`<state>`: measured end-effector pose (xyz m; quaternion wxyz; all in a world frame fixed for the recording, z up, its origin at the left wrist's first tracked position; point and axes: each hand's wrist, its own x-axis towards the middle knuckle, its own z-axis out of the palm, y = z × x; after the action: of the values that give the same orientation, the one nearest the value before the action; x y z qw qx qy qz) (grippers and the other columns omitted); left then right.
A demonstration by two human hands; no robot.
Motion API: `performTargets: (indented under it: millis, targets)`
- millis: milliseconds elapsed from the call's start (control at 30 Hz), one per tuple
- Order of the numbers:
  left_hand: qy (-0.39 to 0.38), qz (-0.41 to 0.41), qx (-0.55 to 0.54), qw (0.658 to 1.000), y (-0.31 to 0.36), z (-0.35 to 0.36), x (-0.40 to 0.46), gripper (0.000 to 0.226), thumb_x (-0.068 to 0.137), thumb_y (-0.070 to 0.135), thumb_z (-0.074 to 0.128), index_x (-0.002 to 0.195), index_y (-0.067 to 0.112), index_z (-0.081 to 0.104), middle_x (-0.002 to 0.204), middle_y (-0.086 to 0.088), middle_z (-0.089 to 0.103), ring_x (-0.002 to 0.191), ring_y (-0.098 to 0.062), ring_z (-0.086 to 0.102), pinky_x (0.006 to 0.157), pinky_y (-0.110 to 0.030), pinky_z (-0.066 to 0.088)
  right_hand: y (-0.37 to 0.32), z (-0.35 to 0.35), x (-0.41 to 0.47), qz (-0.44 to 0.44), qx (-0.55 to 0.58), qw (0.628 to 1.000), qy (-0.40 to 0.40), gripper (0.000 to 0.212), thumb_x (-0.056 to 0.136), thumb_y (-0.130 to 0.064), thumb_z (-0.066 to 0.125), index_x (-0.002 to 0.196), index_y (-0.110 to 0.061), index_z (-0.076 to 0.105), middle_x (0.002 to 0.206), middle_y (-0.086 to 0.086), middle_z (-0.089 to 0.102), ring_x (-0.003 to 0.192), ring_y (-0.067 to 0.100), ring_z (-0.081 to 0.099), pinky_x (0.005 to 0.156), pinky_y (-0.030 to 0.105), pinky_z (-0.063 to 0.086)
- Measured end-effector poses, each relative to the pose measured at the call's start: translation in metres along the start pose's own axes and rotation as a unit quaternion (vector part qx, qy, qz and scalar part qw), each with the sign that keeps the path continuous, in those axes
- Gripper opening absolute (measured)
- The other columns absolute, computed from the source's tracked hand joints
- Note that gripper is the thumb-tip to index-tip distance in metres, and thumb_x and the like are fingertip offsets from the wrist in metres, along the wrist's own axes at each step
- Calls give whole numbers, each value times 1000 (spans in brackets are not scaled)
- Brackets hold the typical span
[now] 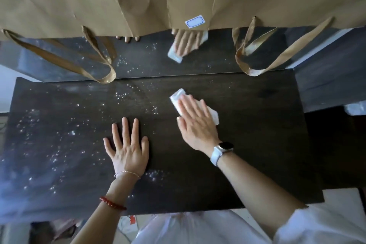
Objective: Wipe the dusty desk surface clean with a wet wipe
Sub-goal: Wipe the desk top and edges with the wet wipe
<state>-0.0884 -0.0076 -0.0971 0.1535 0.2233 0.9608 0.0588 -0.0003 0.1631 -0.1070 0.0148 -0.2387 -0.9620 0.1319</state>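
**Desk wipe in progress: contents of view, largest first**

1. Brown paper bags [138, 0]. They hang across the far side, above a mirror-like panel [217, 61] that stands against the back edge of the desk and reflects both hands and the wipe. Their ribbon handles [257, 61] dangle in front of that panel, probably hung there to keep them off the work surface.

2. Desk [257, 144]. A dark wood top filling the middle of the view. White dust specks [55, 154] lie thick over the left half and in a band at centre back; the right half looks largely clear of them, which suggests the wiping runs from right to left and is roughly half done.

3. Right hand [195, 123]. Fingers straight and together, palm flat on the wet wipe, pressing it onto the desk rather than pinching it; a flat palm spreads pressure over the whole cloth. A pale watch [219, 152] sits on the wrist.

4. Left hand [127, 144]. Fingers spread and straight, flat on the bare desk and holding nothing, seemingly bracing the body while the other arm reaches.

5. Wet wipe [177, 97]. A white folded piece lying at centre right of the desk under the right hand, with its corners showing beyond the fingertips and the hand's outer side. The nearest dust lies just to its left.
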Motion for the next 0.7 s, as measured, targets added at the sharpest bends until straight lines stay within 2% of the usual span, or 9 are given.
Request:
performTargets:
  millis: [100, 200, 233, 300, 367, 433, 533, 600, 700]
  targets:
    - [5, -3, -2, 1000, 1, 1, 0, 70, 76, 51, 8, 143, 32, 18, 155, 1, 9, 142, -24, -1, 111, -53, -4, 70, -15, -8, 185, -21, 981, 61, 55, 91, -30, 26, 138, -2, 35, 144, 18, 39, 133, 33, 35, 108, 51, 24]
    - [0, -3, 2, 1000, 0, 1, 0, 69, 77, 50, 7, 143, 33, 16, 156, 2, 8, 142, -24, -2, 111, -53, -4, 99, -33, 7, 409, 53, 909, 66, 54, 96, -29, 23, 144, -4, 18, 154, 15, 18, 142, 28, 13, 115, 48, 7]
    - [-5, -3, 4, 1000, -1, 1, 0, 69, 76, 50, 6, 143, 33, 14, 156, 2, 6, 142, -23, -5, 111, -52, -6, 92, -34, 17, 440, 67, 893, 72, 55, 96, -30, 25, 145, -5, 14, 155, 14, 13, 143, 27, 9, 116, 48, 4]
    - [-11, -2, 5, 1000, -2, 2, 0, 69, 76, 51, 5, 143, 34, 11, 156, 3, 3, 142, -23, -7, 111, -51, -7, 57, -23, 39, 402, 77, 908, 88, 59, 93, -31, 28, 144, -2, 17, 153, 17, 16, 142, 29, 12, 115, 48, 5]
    - [-6, 1, 6, 1000, -2, 2, 0, 69, 77, 51, 5, 143, 33, 12, 156, 3, 5, 142, -23, -6, 111, -52, -6, 4, -8, 56, 297, 83, 948, 82, 62, 89, -33, 27, 141, 0, 24, 150, 21, 24, 140, 32, 19, 113, 47, 8]
    - [-4, 6, 10, 1000, -3, 1, 0, 69, 77, 52, 6, 143, 33, 13, 156, 2, 6, 142, -24, -5, 111, -52, -5, -48, 4, 61, 155, 82, 984, 22, 61, 92, -34, 29, 144, -5, 18, 153, 15, 17, 142, 27, 12, 115, 44, 2]
    - [-9, 12, 8, 1000, -5, 1, 1, 70, 76, 53, 4, 143, 33, 12, 156, 3, 4, 142, -23, -6, 111, -51, -6, -69, 5, 59, -1, 76, 996, -56, 56, 96, -33, 26, 146, -13, 12, 156, 4, 11, 143, 20, 5, 115, 40, -2]
    - [-1, 13, 3, 1000, -4, 2, 1, 70, 76, 53, 5, 143, 33, 13, 156, 3, 6, 142, -23, -4, 111, -52, -5, -42, -4, 55, -23, 63, 997, -40, 55, 92, -31, 20, 143, -13, 24, 151, 6, 27, 139, 24, 21, 111, 43, 12]
    - [-6, 8, -8, 1000, -4, 0, 1, 65, 80, 52, 12, 143, 35, 14, 156, 4, 6, 142, -22, -4, 111, -50, -6, 32, -17, 36, 93, 16, 996, 10, 57, 87, -30, 16, 136, -9, 36, 142, 12, 41, 130, 31, 36, 101, 47, 27]
